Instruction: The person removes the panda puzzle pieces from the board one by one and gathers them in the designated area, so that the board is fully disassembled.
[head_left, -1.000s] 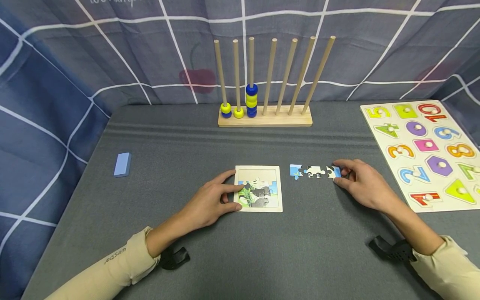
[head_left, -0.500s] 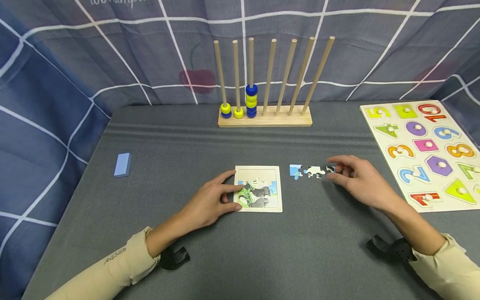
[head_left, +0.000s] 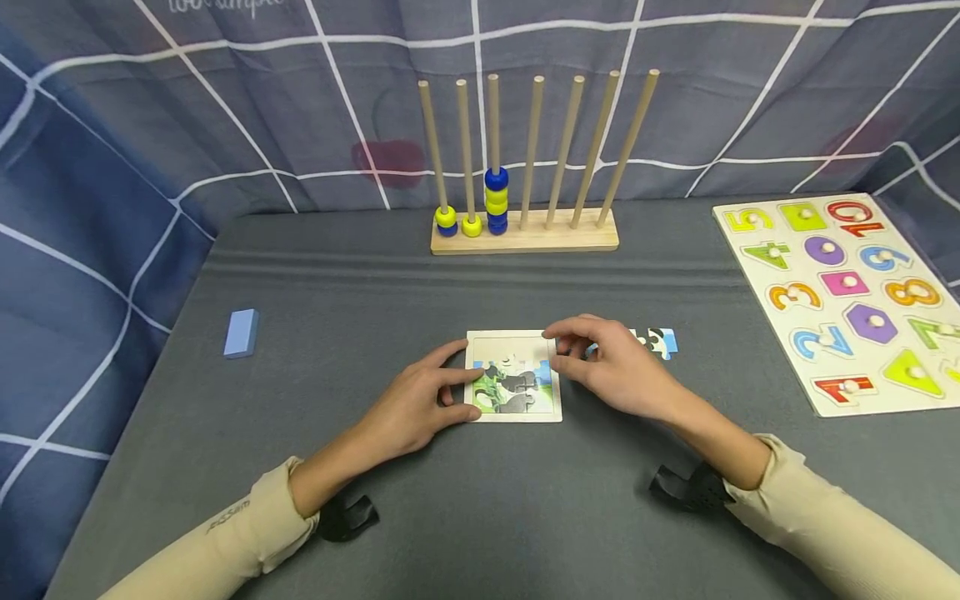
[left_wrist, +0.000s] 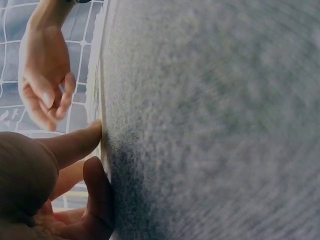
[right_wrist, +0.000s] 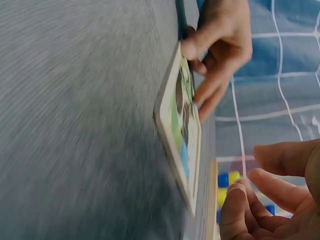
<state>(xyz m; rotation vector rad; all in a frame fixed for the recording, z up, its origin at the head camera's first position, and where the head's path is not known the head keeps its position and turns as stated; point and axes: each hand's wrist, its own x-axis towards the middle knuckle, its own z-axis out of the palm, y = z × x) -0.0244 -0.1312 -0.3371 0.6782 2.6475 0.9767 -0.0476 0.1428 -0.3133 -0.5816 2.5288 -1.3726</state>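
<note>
My left hand (head_left: pixel 420 398) rests at the left edge of a small wooden jigsaw puzzle tray (head_left: pixel 557 414), its thumb near the lower corner and a finger over the picture. Panda-picture pieces fill the tray's lower part; its upper part shows bare wood. My right hand (head_left: pixel 618 367) hovers at the tray's right edge, partly covering the loose row of puzzle pieces (head_left: pixel 654 342). In the right wrist view, the thumb and fingers of that hand (right_wrist: pixel 280 195) stand apart with nothing seen between them. The left hand (right_wrist: pixel 225 50) touches the tray there too.
A wooden peg stand (head_left: pixel 525 242) with blue and yellow beads stands at the back. A number-and-shape knob puzzle board (head_left: pixel 813 312) lies to the right, and a blue block (head_left: pixel 241 333) at the left. A grid-patterned curtain (head_left: pixel 315 108) borders the table behind.
My right hand has left the rightmost loose piece and moved left over the others to the tray's right edge. That piece is uncovered again. My left hand has stayed at the tray.
</note>
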